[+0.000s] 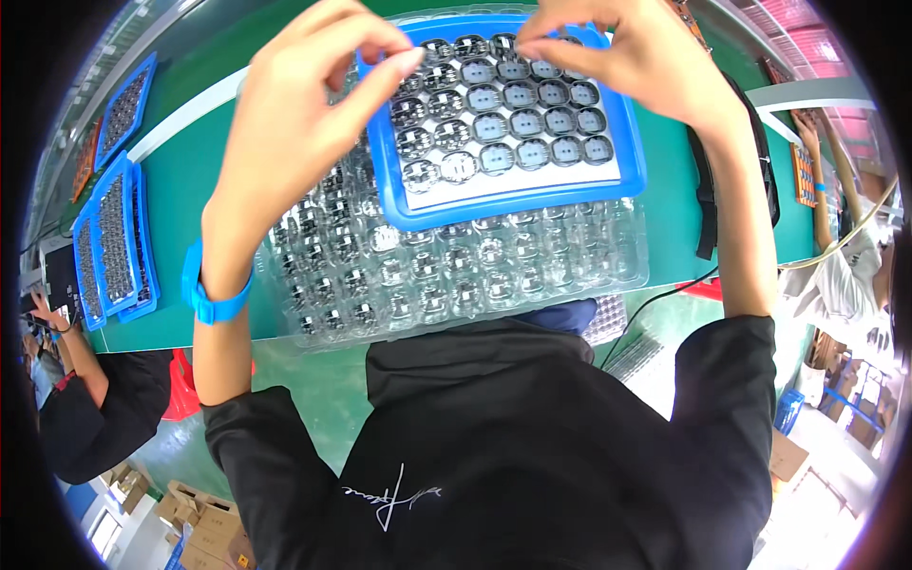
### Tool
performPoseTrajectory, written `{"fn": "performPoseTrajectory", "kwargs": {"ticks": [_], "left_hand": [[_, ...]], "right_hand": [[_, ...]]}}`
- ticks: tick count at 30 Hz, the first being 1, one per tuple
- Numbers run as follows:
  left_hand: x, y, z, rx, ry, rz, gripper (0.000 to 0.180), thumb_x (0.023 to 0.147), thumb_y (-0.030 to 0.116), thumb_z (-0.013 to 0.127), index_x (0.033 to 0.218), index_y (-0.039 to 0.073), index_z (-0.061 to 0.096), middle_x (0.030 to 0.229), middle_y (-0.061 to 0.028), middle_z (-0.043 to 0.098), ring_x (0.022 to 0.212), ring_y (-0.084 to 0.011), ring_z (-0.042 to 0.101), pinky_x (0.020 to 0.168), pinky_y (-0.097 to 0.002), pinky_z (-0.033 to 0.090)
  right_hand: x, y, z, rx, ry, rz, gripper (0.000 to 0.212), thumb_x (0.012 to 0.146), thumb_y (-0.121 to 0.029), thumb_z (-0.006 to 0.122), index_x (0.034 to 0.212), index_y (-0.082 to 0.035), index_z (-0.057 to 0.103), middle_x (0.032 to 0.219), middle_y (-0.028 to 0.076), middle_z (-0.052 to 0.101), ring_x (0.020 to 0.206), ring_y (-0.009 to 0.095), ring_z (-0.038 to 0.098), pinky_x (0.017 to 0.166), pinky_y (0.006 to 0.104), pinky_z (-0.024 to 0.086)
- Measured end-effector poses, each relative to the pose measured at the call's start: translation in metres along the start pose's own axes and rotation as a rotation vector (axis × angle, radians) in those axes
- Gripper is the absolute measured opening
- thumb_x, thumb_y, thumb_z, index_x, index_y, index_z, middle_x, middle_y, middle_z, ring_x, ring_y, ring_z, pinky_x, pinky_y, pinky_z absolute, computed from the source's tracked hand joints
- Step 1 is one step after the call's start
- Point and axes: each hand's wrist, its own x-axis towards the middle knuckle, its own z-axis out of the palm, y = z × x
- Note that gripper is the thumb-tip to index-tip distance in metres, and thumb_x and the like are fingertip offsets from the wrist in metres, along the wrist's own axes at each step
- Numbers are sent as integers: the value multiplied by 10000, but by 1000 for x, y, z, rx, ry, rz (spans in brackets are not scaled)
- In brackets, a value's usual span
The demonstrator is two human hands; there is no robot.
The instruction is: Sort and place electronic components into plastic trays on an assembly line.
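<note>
My left hand (318, 90) hovers over the upper left corner of a blue-rimmed tray (518, 211), its thumb and index finger pinched together. Over the tray's far edge, my right hand (632, 62) also has thumb and index tips closed. Whatever either pinch holds is too small to make out. Rows of small rounded dark parts lie on the tray's white base; those to the right show grey-blue faces (525, 123), while the left columns look clear and black (415, 142). Beneath sits a clear plastic blister tray (456, 285) with many pockets, several containing dark pieces.
More blue trays (116, 237) of dark parts stand at the left of the green table (199, 171). A black strap (707, 209) lies beside my right forearm. Other people's arms (81, 356) show at the left and right edges. A red stool (180, 385) stands below the table.
</note>
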Motion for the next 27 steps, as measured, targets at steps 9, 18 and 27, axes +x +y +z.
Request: {"fn": "performPoseTrajectory", "kwargs": {"ticks": [9,18,27], "left_hand": [[36,21,32,-2,-134,13,115,962,80,750,996,-29,750,967,-163,652,882,-361,657,773,-428,521],[42,21,36,119,-221,33,120,955,92,744,988,-22,762,976,-169,648,918,-370,663,800,-448,528],[27,20,-2,176,-46,-57,163,989,140,729,1014,-20,709,988,-176,628,900,-370,657,788,-438,526]], "right_hand": [[-9,21,8,-92,-69,-33,102,885,-144,805,920,-49,805,912,125,631,957,340,647,827,444,507],[-4,24,12,-106,-158,-79,132,882,-151,786,917,-24,798,932,148,651,999,359,657,849,468,514],[27,-11,19,-66,-98,115,191,915,-185,758,965,-2,770,961,165,652,1022,366,666,899,481,533]]}}
